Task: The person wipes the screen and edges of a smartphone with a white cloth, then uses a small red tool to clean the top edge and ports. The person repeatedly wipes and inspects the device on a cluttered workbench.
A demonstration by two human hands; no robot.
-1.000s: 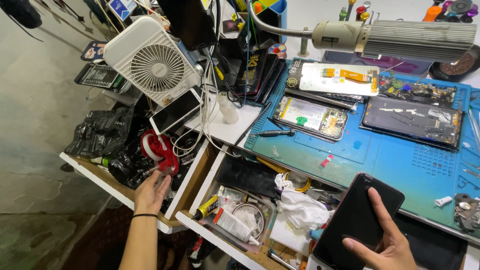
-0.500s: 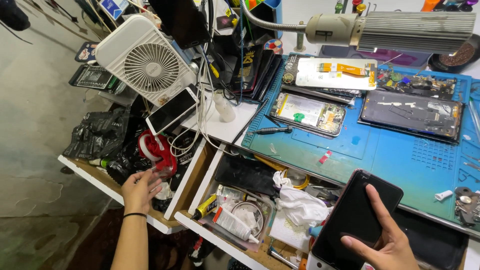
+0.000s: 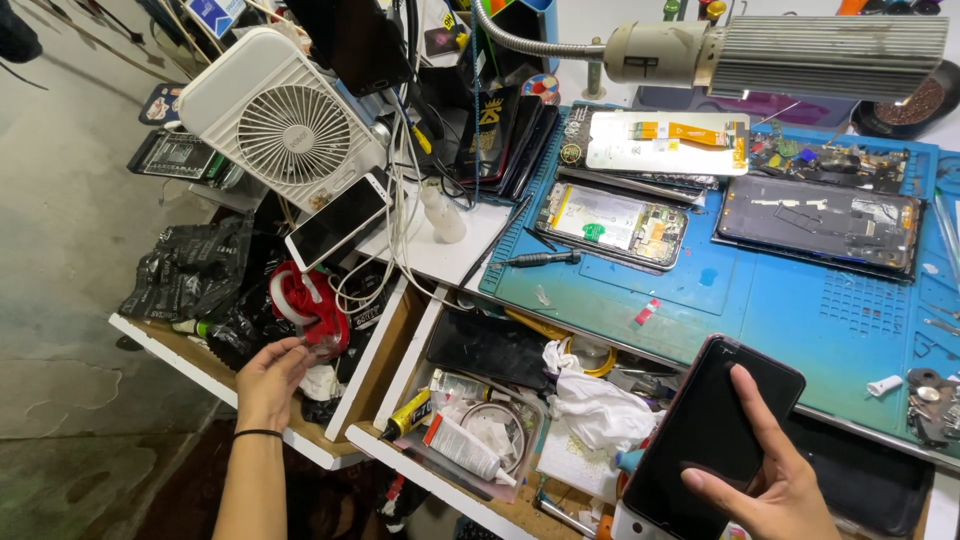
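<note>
A dark phone [image 3: 712, 440] is held in the right hand [image 3: 775, 480], low and to the right of the blue mat [image 3: 800, 300], with its long side tilted up to the right and the fingers [image 3: 757, 405] laid over its glass. The left hand [image 3: 268, 375] is seen far to the left of the blue mat, in the open drawer [image 3: 375, 345]. A small clear thing [image 3: 322, 346] is pinched there, just beside the red roll [image 3: 305, 300].

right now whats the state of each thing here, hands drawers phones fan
left hand: in the left drawer, pinching a small clear piece
right hand: holding a black phone, screen dark
left drawer: open, full
right drawer: open, cluttered
fan: tilted; running or not, cannot tell
white phone: screen off, leaning by the fan
opened phone: back off, insides showing
screwdriver: lying on the mat
</note>
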